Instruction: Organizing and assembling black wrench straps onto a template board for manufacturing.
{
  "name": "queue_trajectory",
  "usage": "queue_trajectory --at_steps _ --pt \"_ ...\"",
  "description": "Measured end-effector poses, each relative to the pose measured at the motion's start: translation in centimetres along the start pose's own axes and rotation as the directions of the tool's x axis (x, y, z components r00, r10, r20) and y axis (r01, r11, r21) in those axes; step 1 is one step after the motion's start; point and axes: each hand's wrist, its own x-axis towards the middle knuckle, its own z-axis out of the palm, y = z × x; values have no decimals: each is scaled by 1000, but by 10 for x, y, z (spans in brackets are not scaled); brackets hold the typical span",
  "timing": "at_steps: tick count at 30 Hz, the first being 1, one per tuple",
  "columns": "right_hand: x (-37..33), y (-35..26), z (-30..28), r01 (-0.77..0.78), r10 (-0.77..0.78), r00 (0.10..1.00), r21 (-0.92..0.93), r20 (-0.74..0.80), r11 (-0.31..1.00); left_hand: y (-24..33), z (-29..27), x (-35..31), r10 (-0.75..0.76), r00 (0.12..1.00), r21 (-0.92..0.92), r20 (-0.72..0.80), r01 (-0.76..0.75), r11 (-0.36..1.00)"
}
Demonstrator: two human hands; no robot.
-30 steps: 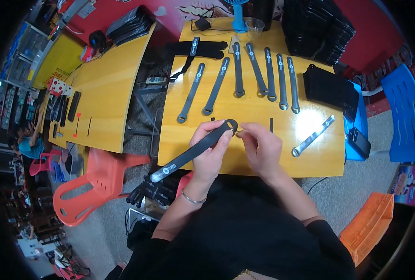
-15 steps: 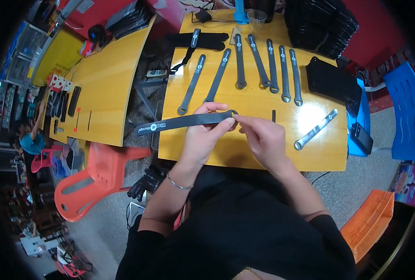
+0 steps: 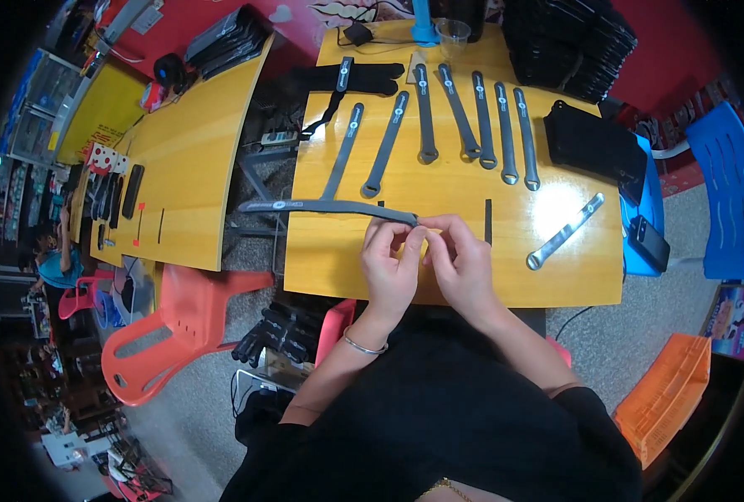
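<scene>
Grey strap [image 3: 362, 207] | left grip [image 3: 391, 268] pinches its right end | long axis runs leftward | right grip [image 3: 464, 263] alongside, hold unclear

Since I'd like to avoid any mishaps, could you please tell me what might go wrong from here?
The held strap is gripped near one end by the left hand, the right hand close beside it, so it might slip. Its free part stretches left, hiding the lower end of a flat strap on the table, so a low swing could nudge that one askew.
</scene>
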Motion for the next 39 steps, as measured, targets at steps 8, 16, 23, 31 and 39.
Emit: queue_trajectory --at_steps 8,16,23,31,39 --pt "0 2 -6 74 -68 997 -174 36 982 2 -10 6 268 956 266 118 -290 919" --pt "8 -1 -15 169 -161 985 -237 54 957 19 -18 19 338 889 340 308 -435 834" --pt "5 -17 -26 227 -197 972 -294 130 928 19 -41 22 110 879 82 463 -167 983" --pt "9 -19 -39 198 -201 973 38 114 980 18 -11 5 10 942 -276 336 88 957" --pt "9 -9 -41 -42 -11 982 273 191 961 29 -25 5 33 897 18 442 -46 999"
